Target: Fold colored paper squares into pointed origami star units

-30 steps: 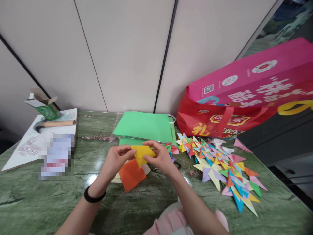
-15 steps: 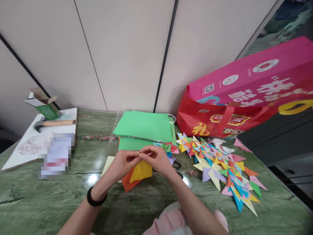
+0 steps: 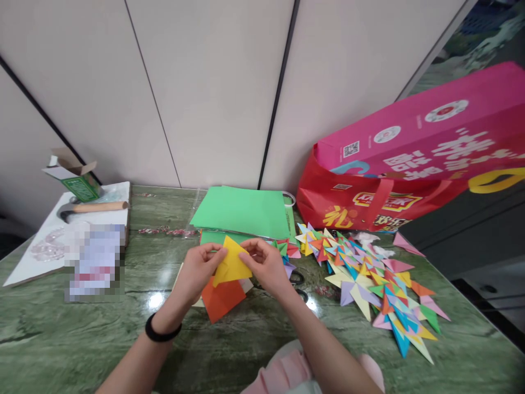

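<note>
A folded piece of yellow paper (image 3: pixel 232 264) is held up between both hands, its peak pointing away from me. My left hand (image 3: pixel 202 269) pinches its left edge between thumb and fingers. On the opposite edge, my right hand (image 3: pixel 266 267) grips it the same way. Below the yellow piece an orange sheet of paper (image 3: pixel 223 302) lies on the table, partly covering pale cream paper (image 3: pixel 177 282). Just beyond my hands is a stack of green paper (image 3: pixel 244 210). Scissors with black handles (image 3: pixel 298 278) are partly hidden by my right hand.
Many folded colourful paper pieces (image 3: pixel 369 268) spread over the right side, before a red gift bag (image 3: pixel 340 202) and a pink bag (image 3: pixel 394 137). At left, a white board (image 3: pixel 24 268) carries a wooden-handled sickle (image 3: pixel 98 206) and a green box (image 3: pixel 84 186).
The yellow paper has been raised and turned, so more of its face shows. My fingertips have moved apart from its top to its two sides, uncovering more of the orange sheet.
</note>
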`<state>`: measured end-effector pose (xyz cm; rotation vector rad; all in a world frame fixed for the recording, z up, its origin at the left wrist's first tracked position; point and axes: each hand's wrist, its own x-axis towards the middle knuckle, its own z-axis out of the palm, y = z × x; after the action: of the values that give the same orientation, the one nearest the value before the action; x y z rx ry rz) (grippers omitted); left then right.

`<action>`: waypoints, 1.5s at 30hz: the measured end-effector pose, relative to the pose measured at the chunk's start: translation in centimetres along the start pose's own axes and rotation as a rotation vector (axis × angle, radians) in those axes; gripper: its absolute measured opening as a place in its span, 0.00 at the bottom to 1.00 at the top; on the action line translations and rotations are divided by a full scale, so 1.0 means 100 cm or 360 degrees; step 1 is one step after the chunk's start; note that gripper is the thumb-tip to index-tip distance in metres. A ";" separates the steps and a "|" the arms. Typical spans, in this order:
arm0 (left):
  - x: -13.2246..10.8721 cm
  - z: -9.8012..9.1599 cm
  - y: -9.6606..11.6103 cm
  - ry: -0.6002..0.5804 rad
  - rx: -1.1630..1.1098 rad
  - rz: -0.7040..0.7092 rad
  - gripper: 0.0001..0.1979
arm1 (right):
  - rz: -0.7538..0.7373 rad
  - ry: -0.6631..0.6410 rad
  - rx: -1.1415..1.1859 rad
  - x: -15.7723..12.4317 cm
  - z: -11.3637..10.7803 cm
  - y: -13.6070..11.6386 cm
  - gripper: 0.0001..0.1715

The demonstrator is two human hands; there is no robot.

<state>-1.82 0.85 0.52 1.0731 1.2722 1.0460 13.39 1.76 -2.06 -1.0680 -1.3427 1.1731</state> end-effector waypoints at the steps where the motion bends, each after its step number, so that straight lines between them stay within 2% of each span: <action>1: 0.000 -0.001 0.000 0.0001 -0.0062 -0.0021 0.15 | 0.0005 0.0017 0.0018 0.000 0.001 0.000 0.10; 6: -0.001 0.002 0.001 -0.0172 -0.0118 -0.0049 0.14 | -0.0011 0.0167 0.0069 -0.002 0.003 -0.001 0.11; 13: -0.003 0.003 0.003 -0.0271 -0.0077 -0.0086 0.14 | -0.0117 0.0144 -0.0106 -0.005 0.003 -0.002 0.05; 15: -0.002 0.001 0.003 -0.0264 -0.0082 -0.0033 0.14 | -0.0139 0.0109 -0.0111 -0.004 0.002 -0.002 0.06; 19: 0.000 -0.006 0.007 -0.0128 -0.0048 0.0039 0.13 | -0.0124 0.0004 -0.0115 -0.002 -0.001 -0.002 0.06; 27: 0.000 -0.012 0.010 -0.0431 -0.0067 -0.0259 0.21 | -0.0086 -0.0131 -0.0211 -0.001 -0.005 -0.002 0.06; 31: 0.001 -0.014 0.004 -0.0339 -0.0137 -0.0227 0.20 | -0.0139 -0.0167 -0.0169 0.001 -0.005 0.002 0.07; 36: 0.003 -0.016 0.002 -0.0335 -0.0272 -0.0154 0.17 | -0.0193 -0.0196 -0.0069 0.001 -0.008 0.000 0.07; 39: 0.003 -0.016 0.003 -0.0305 -0.0287 -0.0104 0.15 | -0.0131 -0.0274 0.0019 0.002 -0.008 -0.002 0.08; 45: 0.002 -0.012 0.006 -0.0298 -0.0175 -0.0070 0.17 | 0.0155 -0.0225 0.0232 0.002 -0.006 0.001 0.12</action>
<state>-3.00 1.23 1.11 1.0293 1.0713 0.9483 14.00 2.09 -2.16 -0.9693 -1.3024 1.4191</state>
